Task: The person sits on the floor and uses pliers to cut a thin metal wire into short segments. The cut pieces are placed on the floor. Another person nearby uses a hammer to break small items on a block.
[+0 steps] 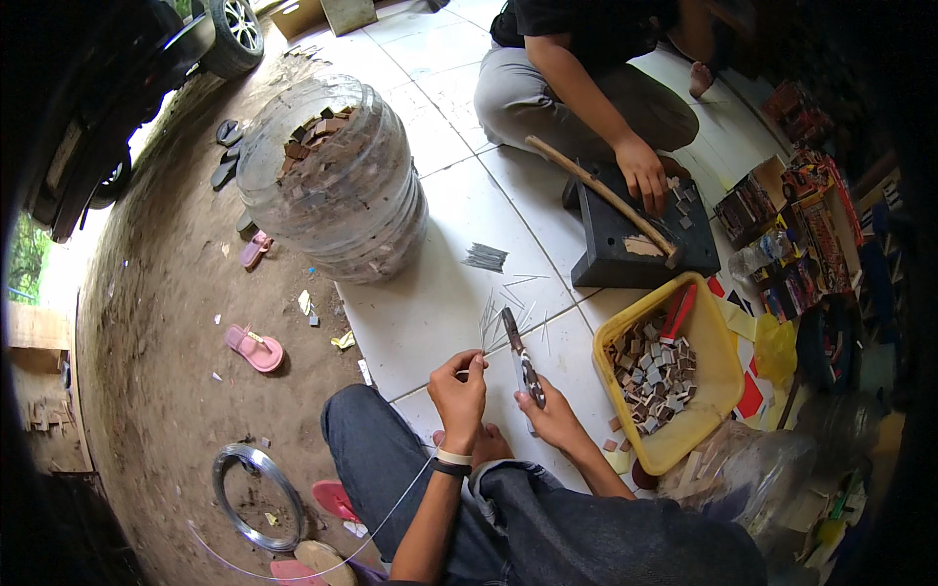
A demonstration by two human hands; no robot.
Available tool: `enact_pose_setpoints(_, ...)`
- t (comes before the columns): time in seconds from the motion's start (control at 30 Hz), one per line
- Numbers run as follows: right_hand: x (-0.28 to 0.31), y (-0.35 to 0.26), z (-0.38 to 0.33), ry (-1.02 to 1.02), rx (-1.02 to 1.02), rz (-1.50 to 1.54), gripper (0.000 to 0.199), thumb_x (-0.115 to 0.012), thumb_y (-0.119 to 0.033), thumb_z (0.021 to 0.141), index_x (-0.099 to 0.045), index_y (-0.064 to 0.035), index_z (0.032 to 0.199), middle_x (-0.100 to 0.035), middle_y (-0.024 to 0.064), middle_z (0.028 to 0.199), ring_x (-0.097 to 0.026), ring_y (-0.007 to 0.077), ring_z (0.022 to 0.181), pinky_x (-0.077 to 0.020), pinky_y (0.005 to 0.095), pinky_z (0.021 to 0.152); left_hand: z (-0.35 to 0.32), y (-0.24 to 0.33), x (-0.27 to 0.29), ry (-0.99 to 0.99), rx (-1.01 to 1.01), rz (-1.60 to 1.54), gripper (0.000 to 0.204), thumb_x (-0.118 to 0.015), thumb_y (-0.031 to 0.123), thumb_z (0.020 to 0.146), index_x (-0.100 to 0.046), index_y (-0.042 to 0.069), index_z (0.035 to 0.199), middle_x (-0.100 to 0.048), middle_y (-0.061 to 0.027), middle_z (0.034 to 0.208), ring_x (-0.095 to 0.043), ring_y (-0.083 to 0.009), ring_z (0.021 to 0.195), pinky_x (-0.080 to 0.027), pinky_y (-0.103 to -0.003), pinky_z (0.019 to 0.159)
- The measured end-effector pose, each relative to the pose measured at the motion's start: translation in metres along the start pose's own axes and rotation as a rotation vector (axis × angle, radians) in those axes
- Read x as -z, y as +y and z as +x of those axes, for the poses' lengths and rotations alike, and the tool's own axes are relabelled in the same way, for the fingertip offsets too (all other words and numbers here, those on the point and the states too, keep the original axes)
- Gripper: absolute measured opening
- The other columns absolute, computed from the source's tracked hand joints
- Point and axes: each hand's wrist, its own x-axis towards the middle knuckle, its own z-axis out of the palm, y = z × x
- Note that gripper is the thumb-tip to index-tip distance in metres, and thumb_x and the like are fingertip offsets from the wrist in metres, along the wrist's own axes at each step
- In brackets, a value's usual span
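Note:
Between the closed fingers of my left hand (459, 396) is a thin metal wire (403, 498), which trails back past my wrist toward the ground at lower left. My right hand (555, 415) grips pliers (522, 359) by their dark, pale-marked handles, jaws pointing up and away, just right of the left hand. Whether the jaws touch the wire cannot be told. Past both hands, loose straight wire pieces (528, 281) lie scattered on white tiles. A neat bundle of cut wires (486, 257) rests farther off.
A wire coil (259, 498) lies on the dirt. A yellow basin (721, 376) holds small square pieces and a red-handled tool. Ahead, a co-worker's hand (640, 176) reaches over a black block (611, 239) bearing a hammer (606, 195). A large clear plastic container (337, 186) stands left.

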Motion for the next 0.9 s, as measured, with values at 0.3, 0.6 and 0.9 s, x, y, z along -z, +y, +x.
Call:
enact_pose_setpoints(0.3, -0.023, -0.01, -0.022, 0.044, 0.203, -0.096, 0.038, -0.062, -0.019, 0.102, -0.057, 0.0014, 0.134, -0.07, 0.0196, 0.102, -0.067, 0.0236, 0.089, -0.0527, 0.036, 0.082, 0.007, -0.005, 0.004, 0.009, -0.011, -0.078, 0.021, -0.068, 0.012, 0.097, -0.076, -0.006, 0.106, -0.077, -0.0093, 0.085, -0.064, -0.0106, 0.066, -0.051, -0.025, 0.061)
enact_pose_setpoints(0.6, -0.019, -0.021, -0.006, 0.149, -0.043, 0.059, 0.045, -0.062, -0.02, 0.102, -0.053, -0.0002, 0.141, -0.07, 0.0225, 0.107, -0.07, 0.0329, 0.095, -0.054, 0.0418, 0.084, -0.007, 0.003, -0.007, -0.048, -0.087, 0.044, 0.017, -0.07, 0.012, 0.094, -0.079, -0.001, 0.101, -0.079, -0.0131, 0.084, -0.076, -0.0189, 0.069, -0.056, -0.029, 0.067)
enact_pose_setpoints(0.9, -0.023, -0.013, -0.011, 0.098, 0.101, 0.104, 0.049, -0.062, -0.016, 0.103, -0.047, -0.0005, 0.147, -0.07, 0.0195, 0.113, -0.071, 0.0313, 0.101, -0.0553, 0.0405, 0.089, -0.005, 0.0, -0.002, -0.031, -0.062, 0.003, 0.017, -0.07, 0.011, 0.095, -0.079, -0.001, 0.103, -0.079, -0.0125, 0.084, -0.075, -0.0168, 0.069, -0.055, -0.027, 0.066)
